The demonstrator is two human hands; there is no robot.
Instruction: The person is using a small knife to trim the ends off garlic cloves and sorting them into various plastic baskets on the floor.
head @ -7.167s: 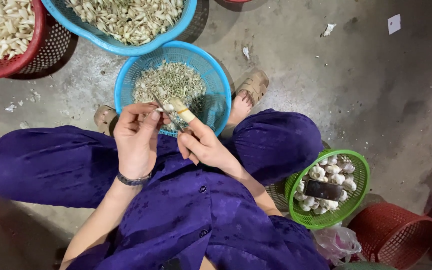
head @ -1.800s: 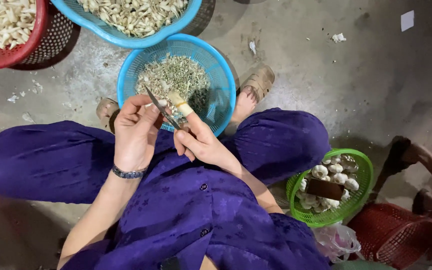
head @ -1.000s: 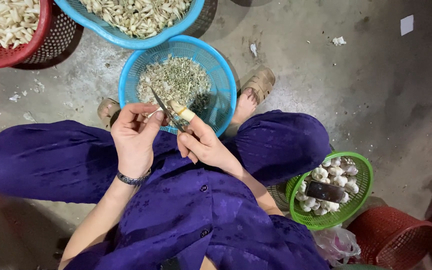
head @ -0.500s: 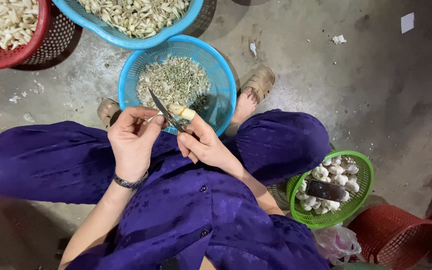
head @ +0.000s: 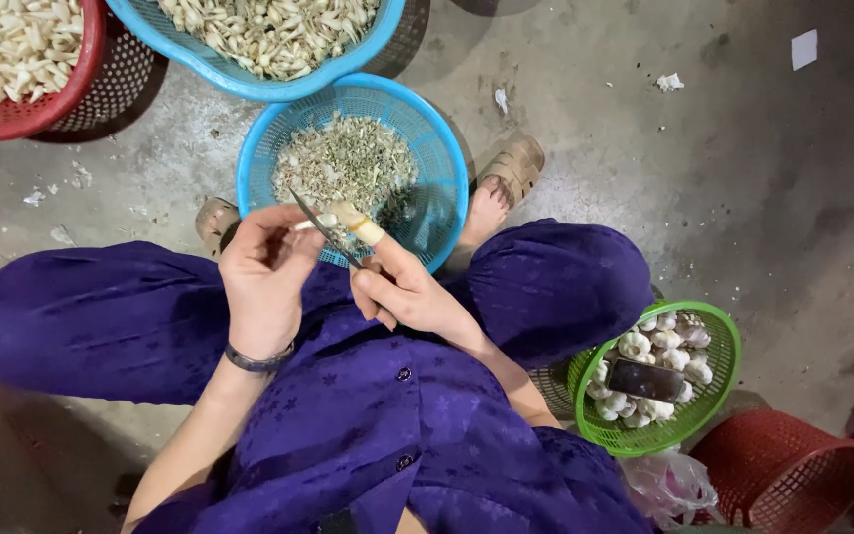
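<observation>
Since a moment ago your hands have barely shifted above the blue basket (head: 447,168); the trimming goes on. Your left hand (head: 264,282) pinches a garlic clove (head: 310,222) at its fingertips, over the basket's near rim. Your right hand (head: 402,292) is closed on the knife (head: 323,229), its blade touching the clove.

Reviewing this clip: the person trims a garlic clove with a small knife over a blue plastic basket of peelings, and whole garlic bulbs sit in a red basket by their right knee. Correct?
Not quite. In the head view the whole garlic bulbs sit in a round green plastic basket, not a red one. The rest holds: both hands, left and right, work a small knife on a garlic clove over the blue plastic basket.
</observation>
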